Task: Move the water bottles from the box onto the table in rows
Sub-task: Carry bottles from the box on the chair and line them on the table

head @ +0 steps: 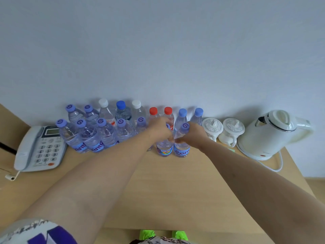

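Near the centre of the frame, on the tabletop (175, 187), the left hand (161, 128) and right hand (195, 133) each hold one upright bottle (164, 148), (182, 147) in a curled grip. Behind, more bottles (91, 136) stand in rows against the wall (158, 50).

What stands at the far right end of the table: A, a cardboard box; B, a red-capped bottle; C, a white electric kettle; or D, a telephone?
C: the white electric kettle stands at the right end of the table, just past the two white lidded cups; the telephone lies at the left end.
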`<action>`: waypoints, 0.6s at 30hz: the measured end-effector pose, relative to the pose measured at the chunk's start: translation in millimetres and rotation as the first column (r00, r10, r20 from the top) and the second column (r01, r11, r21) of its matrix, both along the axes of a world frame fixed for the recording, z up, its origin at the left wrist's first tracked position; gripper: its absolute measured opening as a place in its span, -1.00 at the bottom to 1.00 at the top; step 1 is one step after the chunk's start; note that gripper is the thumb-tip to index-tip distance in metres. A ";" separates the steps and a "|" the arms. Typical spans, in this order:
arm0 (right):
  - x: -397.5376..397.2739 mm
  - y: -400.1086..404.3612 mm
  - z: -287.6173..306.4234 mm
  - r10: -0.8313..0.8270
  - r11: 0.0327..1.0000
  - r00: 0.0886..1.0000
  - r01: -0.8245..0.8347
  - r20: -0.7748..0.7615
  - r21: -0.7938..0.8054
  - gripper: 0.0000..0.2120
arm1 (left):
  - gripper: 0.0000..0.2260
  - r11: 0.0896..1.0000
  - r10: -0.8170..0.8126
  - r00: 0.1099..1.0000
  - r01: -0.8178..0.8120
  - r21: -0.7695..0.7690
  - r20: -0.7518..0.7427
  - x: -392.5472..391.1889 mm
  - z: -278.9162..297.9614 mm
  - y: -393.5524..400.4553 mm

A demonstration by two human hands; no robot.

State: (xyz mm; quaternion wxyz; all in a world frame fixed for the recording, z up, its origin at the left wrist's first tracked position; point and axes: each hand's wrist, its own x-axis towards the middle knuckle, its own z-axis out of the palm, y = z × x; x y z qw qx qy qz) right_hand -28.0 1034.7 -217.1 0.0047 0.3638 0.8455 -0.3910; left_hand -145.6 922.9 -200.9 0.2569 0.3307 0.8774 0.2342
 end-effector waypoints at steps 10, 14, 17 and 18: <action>-11.6 2.6 3.4 -0.087 0.991 0.991 0.097 -0.098 0.094 -0.56 | -0.83 0.969 -0.239 0.891 0.197 -0.147 -0.385 -14.8 29.7 1.8; -19.1 0.0 1.1 -0.138 0.990 0.972 0.130 -0.188 -0.058 -0.69 | -0.68 0.982 -0.175 0.885 0.125 -0.140 -0.432 -20.8 25.6 4.6; -24.8 0.8 4.1 -0.110 0.992 0.974 0.095 -0.197 -0.084 -0.72 | -0.55 0.989 -0.138 0.878 0.094 -0.118 -0.458 -24.9 24.1 5.4; -25.5 1.2 4.2 -0.111 0.992 0.974 0.097 -0.198 -0.080 -0.72 | -0.54 0.989 -0.134 0.876 0.088 -0.120 -0.463 -24.6 24.3 6.1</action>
